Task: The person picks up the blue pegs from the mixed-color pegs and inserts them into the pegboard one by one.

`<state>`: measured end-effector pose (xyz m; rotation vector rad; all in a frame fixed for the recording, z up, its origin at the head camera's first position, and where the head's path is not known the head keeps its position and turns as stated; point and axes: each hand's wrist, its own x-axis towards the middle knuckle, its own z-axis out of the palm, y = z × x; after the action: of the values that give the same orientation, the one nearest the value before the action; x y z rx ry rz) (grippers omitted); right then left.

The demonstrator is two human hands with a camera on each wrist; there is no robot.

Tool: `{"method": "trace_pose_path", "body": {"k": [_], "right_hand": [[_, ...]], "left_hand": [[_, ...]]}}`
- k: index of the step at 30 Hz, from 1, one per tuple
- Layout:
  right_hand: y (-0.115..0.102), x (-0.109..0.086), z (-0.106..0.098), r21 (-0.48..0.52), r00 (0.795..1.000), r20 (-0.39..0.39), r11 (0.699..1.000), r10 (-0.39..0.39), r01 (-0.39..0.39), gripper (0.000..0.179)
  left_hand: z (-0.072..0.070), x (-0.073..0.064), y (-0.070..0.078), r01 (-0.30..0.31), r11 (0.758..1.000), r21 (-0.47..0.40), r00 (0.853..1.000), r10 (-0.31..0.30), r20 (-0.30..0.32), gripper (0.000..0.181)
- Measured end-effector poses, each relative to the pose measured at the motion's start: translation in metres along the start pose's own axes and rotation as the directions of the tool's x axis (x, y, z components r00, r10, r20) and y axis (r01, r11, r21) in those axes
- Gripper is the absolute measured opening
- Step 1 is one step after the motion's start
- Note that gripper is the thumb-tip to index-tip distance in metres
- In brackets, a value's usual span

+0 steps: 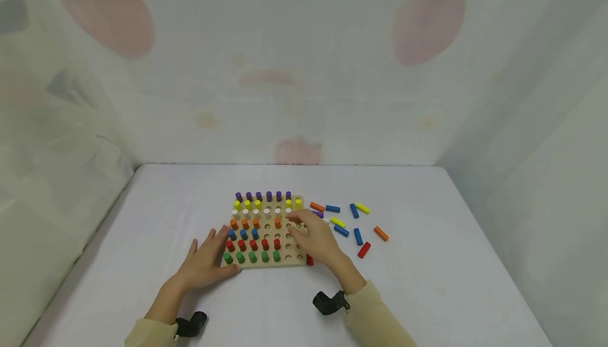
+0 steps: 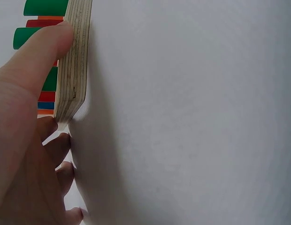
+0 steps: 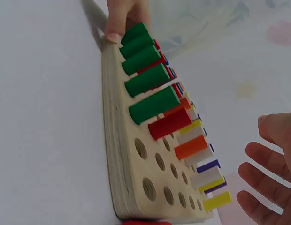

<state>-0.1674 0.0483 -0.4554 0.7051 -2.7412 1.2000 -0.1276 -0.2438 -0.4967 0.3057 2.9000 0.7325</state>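
Observation:
A wooden pegboard (image 1: pixel 273 263) holds rows of purple, yellow, white, orange, blue, red and green pegs; several holes on its right side are bare. My left hand (image 1: pixel 204 262) rests at its near left corner. The thumb (image 2: pixel 58 40) presses the front edge beside the green pegs (image 3: pixel 155 104), and the other fingers spread along the left side. Over the board's right part hovers my right hand (image 1: pixel 317 236), thumb and forefinger apart, nothing between them. Its fingertips are near the right end of the white pegs (image 1: pixel 267 213). In the right wrist view its fingers are relaxed, away from the pegs.
Right of the board lie loose pegs, among them a blue peg (image 1: pixel 358 237), an orange peg (image 1: pixel 381 233), a yellow peg (image 1: pixel 362 208) and a red peg (image 1: pixel 364 250). Another red peg (image 1: pixel 310 260) lies against the board's right edge. A white cloth (image 1: pixel 427 283) covers the table.

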Motion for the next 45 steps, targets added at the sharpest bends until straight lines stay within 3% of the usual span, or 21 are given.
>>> {"method": "trace_pose_path", "body": {"k": [7, 20, 25, 29, 36, 45], "right_hand": [[0.017, -0.006, -0.011, -0.018, 0.997, -0.072, 1.0, -0.009, 0.008, 0.034], [0.051, -0.02, -0.028, 0.002, 0.98, -0.187, 0.998, 0.063, -0.064, 0.039], [0.063, -0.025, -0.031, -0.063, 0.974, -0.212, 0.993, 0.082, -0.097, 0.038], [0.071, -0.029, -0.032, -0.111, 0.967, -0.216, 0.981, 0.133, -0.159, 0.036], [0.075, -0.032, -0.039, -0.09, 0.953, -0.211, 0.967, 0.216, -0.239, 0.033], [0.079, -0.033, -0.041, -0.125, 0.951, -0.209, 0.959, 0.227, -0.256, 0.031]], "left_hand": [[0.001, 0.0, 0.0, -0.004, 1.0, 0.005, 1.0, 0.004, 0.0, 0.104], [0.0, 0.001, 0.0, -0.004, 1.0, 0.013, 1.0, 0.004, -0.002, 0.102], [0.0, 0.001, 0.001, -0.006, 1.0, 0.015, 1.0, 0.006, -0.001, 0.102], [-0.001, 0.0, 0.002, -0.003, 1.0, 0.014, 1.0, 0.003, -0.004, 0.103], [-0.001, 0.001, 0.001, 0.019, 1.0, 0.024, 1.0, -0.019, 0.017, 0.104], [0.0, 0.002, -0.001, 0.017, 1.0, 0.023, 1.0, -0.017, 0.019, 0.104]]}}
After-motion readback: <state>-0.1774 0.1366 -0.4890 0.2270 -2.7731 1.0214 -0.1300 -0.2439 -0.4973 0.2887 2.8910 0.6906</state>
